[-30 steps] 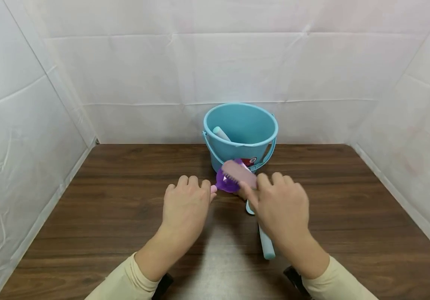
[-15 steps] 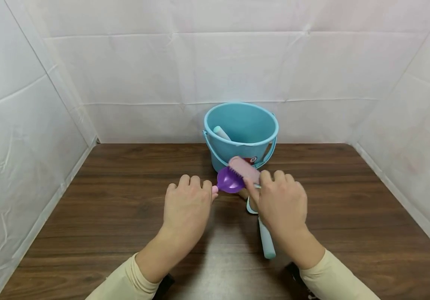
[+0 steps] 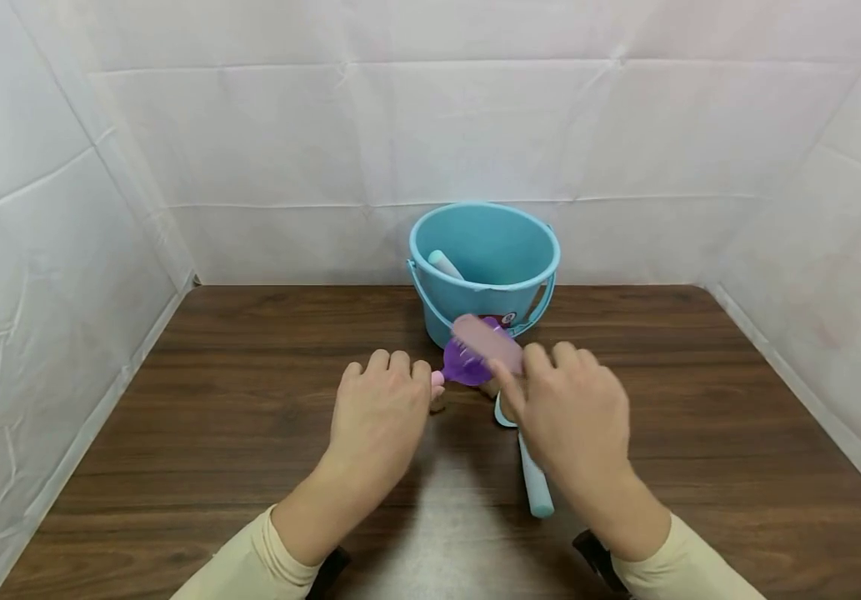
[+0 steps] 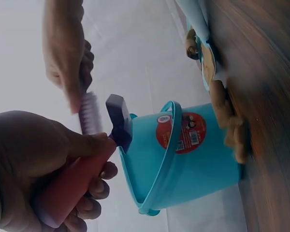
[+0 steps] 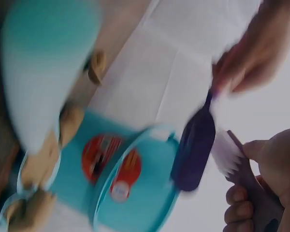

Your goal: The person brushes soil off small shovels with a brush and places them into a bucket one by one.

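Note:
My left hand point(image 3: 381, 417) grips the pink handle point(image 4: 77, 183) of a purple scoop point(image 3: 463, 362), its head held out in front of the bucket. In my right hand point(image 3: 568, 408) is a pink brush point(image 3: 486, 343), blurred in the head view, overlapping the scoop's head there. Pale bristles point(image 5: 226, 153) stand close beside the scoop in the right wrist view. Below the hands lies a light blue tool with a round handle point(image 3: 535, 479), partly hidden by my right hand. Brown lumps point(image 4: 229, 121) lie near it on the table.
A light blue bucket point(image 3: 448, 308) with a red label stands at the table's back, its bail hanging to the front. Another pale blue handle point(image 3: 445, 265) leans inside it. White sheeting point(image 3: 287, 150) walls the dark wooden table point(image 3: 250, 375) at the back and sides.
The brush has moved away from the scoop's bowl, towards the bucket, then back over it. My left hand and the scoop have shifted slightly right; the bucket stays put.

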Tool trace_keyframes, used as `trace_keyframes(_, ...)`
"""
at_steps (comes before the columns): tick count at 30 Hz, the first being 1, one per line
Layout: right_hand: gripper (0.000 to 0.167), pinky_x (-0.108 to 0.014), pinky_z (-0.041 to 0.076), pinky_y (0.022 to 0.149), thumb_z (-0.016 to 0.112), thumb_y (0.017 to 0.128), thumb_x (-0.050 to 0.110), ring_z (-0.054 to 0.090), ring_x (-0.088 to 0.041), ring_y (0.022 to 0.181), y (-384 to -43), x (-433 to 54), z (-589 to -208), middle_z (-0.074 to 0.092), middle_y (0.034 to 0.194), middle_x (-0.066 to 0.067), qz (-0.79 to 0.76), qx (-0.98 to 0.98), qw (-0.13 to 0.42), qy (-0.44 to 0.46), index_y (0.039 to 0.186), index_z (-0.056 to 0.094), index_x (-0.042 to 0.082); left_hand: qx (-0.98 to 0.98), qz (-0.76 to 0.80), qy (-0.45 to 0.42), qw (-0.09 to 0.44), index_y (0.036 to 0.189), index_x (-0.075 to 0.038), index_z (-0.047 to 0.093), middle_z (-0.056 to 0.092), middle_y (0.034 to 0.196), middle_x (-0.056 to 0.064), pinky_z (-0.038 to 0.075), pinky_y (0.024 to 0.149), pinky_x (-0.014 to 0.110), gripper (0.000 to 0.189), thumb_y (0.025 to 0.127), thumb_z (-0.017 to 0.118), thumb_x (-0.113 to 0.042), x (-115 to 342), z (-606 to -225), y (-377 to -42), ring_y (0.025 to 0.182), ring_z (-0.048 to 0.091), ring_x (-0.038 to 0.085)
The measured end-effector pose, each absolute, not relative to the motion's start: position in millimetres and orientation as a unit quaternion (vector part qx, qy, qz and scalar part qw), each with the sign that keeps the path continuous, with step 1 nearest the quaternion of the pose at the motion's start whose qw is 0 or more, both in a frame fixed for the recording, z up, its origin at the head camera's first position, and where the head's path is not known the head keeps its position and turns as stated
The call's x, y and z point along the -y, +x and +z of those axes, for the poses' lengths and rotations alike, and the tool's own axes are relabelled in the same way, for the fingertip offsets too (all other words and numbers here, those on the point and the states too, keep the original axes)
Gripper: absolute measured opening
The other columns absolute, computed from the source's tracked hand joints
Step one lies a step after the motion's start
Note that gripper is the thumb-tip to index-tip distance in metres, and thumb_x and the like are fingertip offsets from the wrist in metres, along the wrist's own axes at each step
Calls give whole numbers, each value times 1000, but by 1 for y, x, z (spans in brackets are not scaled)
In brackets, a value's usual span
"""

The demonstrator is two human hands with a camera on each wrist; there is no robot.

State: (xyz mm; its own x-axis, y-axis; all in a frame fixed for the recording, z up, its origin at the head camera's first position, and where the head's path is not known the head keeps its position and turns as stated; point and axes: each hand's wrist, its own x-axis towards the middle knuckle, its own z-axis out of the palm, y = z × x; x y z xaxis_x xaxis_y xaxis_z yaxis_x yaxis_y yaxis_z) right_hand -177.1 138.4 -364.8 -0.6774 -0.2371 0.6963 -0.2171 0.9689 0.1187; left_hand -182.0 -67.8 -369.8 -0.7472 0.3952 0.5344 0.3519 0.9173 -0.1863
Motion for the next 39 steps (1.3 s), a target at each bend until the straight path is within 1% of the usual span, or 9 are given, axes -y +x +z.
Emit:
trace_keyframes(5,55,-33,33,41,52,100,51,46,-27,50,-168,-121,-374,43,59,-9,-24,907,387,163,66,49,8,929,36,-208,304,83,-11,65,51,70,3,40,54,33,36,99,63,-43,66,-367,-178,67,53,20)
trace_keyframes(11,54,-32,33,41,59,98,51,43,-26,49,-182,-134,-378,41,59,-10,-32,911,388,137,70,54,5,924,49,-195,324,77,-11,62,47,66,2,36,52,30,39,104,57,-38,69,-364,-176,63,48,20)
trace_keyframes(15,54,-38,38,41,60,98,50,48,-30,50,-198,-153,-377,47,62,-13,-26,914,392,101,70,57,3,924,48,-190,327,73,-11,58,44,64,2,33,51,29,40,104,57,-37,70,-364,-176,61,46,19)
trace_keyframes(18,54,-42,42,42,60,98,48,50,-34,53,-206,-167,-376,51,66,-16,-14,917,393,68,73,59,1,926,41,-194,321,72,-12,57,43,63,1,32,51,29,42,104,56,-38,69,-364,-176,61,45,19)
trace_keyframes(21,54,-45,42,43,59,98,48,49,-34,53,-209,-175,-374,50,66,-17,-6,919,390,51,72,58,1,927,34,-203,312,72,-12,57,44,63,2,32,51,29,43,104,57,-40,69,-363,-176,61,46,18)
trace_keyframes(25,53,-41,40,42,58,99,49,46,-30,52,-207,-176,-370,47,66,-14,3,923,381,59,71,57,3,932,36,-204,298,73,-12,59,47,65,2,33,51,30,42,101,60,-42,68,-362,-177,63,48,20)
trace_keyframes(29,50,-38,38,43,58,100,48,45,-28,53,-203,-173,-366,47,66,-11,16,923,378,71,74,58,5,938,40,-201,280,75,-12,59,48,66,2,35,52,31,40,100,62,-43,69,-361,-177,64,50,20)
trace_keyframes(34,46,-39,38,44,56,101,47,46,-29,54,-198,-170,-362,48,65,-10,27,923,377,76,78,58,7,942,40,-206,261,76,-12,59,49,66,2,35,52,31,40,102,59,-42,69,-360,-178,65,51,20)
trace_keyframes(39,45,-37,37,44,55,102,47,45,-27,53,-195,-168,-360,48,65,-9,26,925,369,84,79,58,8,946,38,-204,250,77,-12,60,52,67,2,37,53,32,41,104,54,-41,69,-360,-180,65,52,20)
